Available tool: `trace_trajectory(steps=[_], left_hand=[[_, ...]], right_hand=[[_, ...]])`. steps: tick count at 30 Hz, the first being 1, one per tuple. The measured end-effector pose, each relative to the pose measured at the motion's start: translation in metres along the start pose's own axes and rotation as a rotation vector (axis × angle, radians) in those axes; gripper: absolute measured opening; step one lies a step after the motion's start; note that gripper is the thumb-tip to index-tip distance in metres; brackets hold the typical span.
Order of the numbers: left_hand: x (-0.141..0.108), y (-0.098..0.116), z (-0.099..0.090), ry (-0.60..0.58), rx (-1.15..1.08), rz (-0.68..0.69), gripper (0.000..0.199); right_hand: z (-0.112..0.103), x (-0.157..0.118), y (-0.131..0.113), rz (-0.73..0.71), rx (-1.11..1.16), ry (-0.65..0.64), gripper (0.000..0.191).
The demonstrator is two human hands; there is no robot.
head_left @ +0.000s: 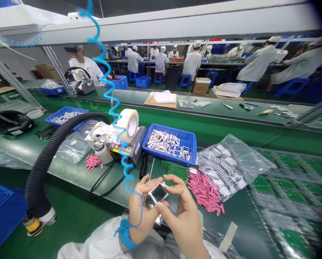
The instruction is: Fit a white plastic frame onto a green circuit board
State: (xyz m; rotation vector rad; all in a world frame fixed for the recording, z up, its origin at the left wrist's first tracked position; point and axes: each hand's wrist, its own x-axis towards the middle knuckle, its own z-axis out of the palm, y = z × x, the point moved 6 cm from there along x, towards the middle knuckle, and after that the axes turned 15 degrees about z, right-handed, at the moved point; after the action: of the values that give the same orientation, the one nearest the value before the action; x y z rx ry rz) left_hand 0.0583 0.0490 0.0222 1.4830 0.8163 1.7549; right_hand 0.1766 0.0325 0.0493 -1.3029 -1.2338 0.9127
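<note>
Your left hand (141, 203) and right hand (181, 216) are both closed on a small square frame (159, 193), white-rimmed with a dark window, pinching it by its edges between fingers and thumbs above the near side of the bench. Around you, largest first: a green conveyor bench (69, 180) runs across the view; clear plastic sheeting over green circuit boards (287, 196) lies at your right; a black corrugated hose (44, 163) curves over the bench from the lower left; a clear bag of white and grey pieces (231, 169) sits right of your hands; a blue plastic tray (191, 147) holds a heap of white frames ahead of you; a tape dispenser (135, 145) carrying a white tape roll (130, 125) stands left of that tray; loose pink strips (204, 190) lie just beside your right hand, with green strips (174, 169) behind your hands; a plastic bottle (103, 153) stands near the dispenser; a blue wrist strap (124, 233) circles your left wrist
</note>
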Motion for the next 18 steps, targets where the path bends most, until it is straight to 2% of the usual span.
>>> trace_trajectory(steps=[5, 8, 11, 14, 16, 18], left_hand=[[-0.001, -0.003, -0.005, 0.016, 0.068, 0.064, 0.027], [-0.002, -0.009, -0.007, 0.053, 0.068, 0.022, 0.026], [-0.008, -0.025, -0.006, 0.105, -0.074, -0.242, 0.03], [-0.019, -0.038, -0.003, 0.077, -0.312, -0.541, 0.035], [-0.022, -0.04, -0.005, 0.034, -0.448, -0.65, 0.036], [-0.027, -0.041, -0.008, -0.032, -0.562, -0.738, 0.036]], right_hand=[[0.004, 0.003, 0.012, 0.079, 0.1, -0.025, 0.023], [0.008, 0.005, 0.019, 0.167, 0.033, -0.03, 0.024], [0.008, 0.005, 0.023, 0.204, -0.077, -0.036, 0.036], [-0.008, 0.01, 0.026, 0.118, -0.282, -0.023, 0.048], [-0.03, 0.022, 0.036, 0.097, -0.504, -0.002, 0.033], [-0.06, 0.042, 0.054, 0.149, -0.685, 0.033, 0.014]])
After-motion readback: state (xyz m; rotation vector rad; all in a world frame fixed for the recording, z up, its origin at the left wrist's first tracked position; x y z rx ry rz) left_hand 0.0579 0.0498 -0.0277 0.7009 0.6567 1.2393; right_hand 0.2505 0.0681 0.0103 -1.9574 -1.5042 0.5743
